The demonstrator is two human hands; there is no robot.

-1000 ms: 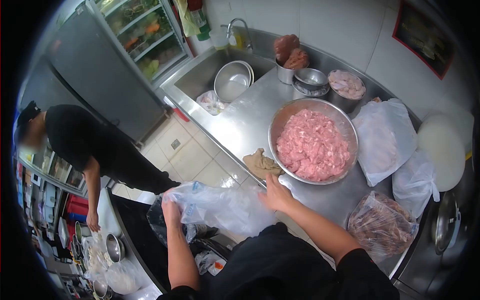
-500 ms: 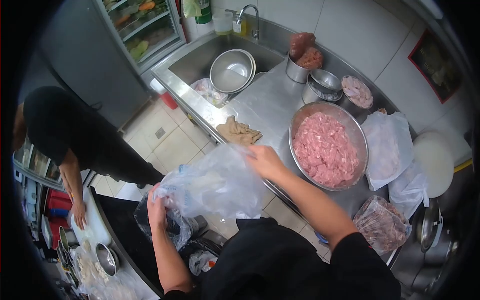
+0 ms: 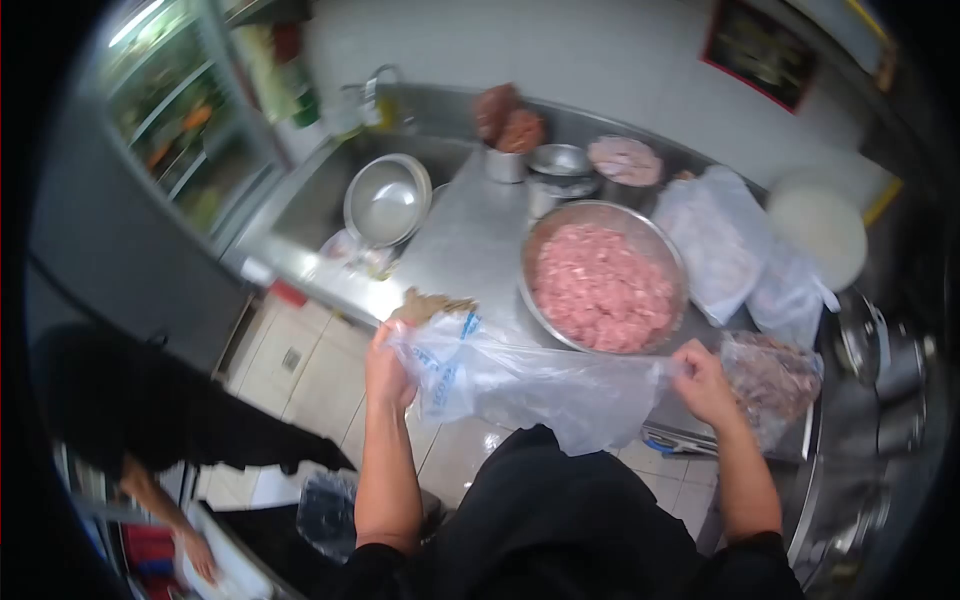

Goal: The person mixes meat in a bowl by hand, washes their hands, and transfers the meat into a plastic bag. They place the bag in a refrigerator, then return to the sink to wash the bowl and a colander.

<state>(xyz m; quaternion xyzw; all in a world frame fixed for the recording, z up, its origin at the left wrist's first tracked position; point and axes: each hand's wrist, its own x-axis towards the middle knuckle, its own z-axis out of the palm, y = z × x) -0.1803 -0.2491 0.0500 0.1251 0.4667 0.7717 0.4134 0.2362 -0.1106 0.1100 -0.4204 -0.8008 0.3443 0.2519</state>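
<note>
A clear plastic bag (image 3: 540, 385) with blue print is stretched sideways in front of my body. My left hand (image 3: 390, 368) is closed on its left end, beside the brown cloth (image 3: 432, 305) at the counter edge. The other end of the bag is pinched in my right hand (image 3: 703, 382), close to a bag of dark meat (image 3: 775, 375). Just beyond the plastic bag stands a large metal bowl (image 3: 532, 318) heaped with pink minced meat (image 3: 605, 285).
A sink (image 3: 300, 190) holding metal bowls (image 3: 388, 200) is at the left of the steel counter (image 3: 455, 235). Pots and white bags (image 3: 715, 240) line the back. A co-worker's hand (image 3: 200, 557) rests on a white board; a lined bin (image 3: 328, 515) stands on the floor.
My hands have moved apart and right, pulling the plastic bag out wide. My left hand has left the bin area and come up to the counter edge. The view has turned right.
</note>
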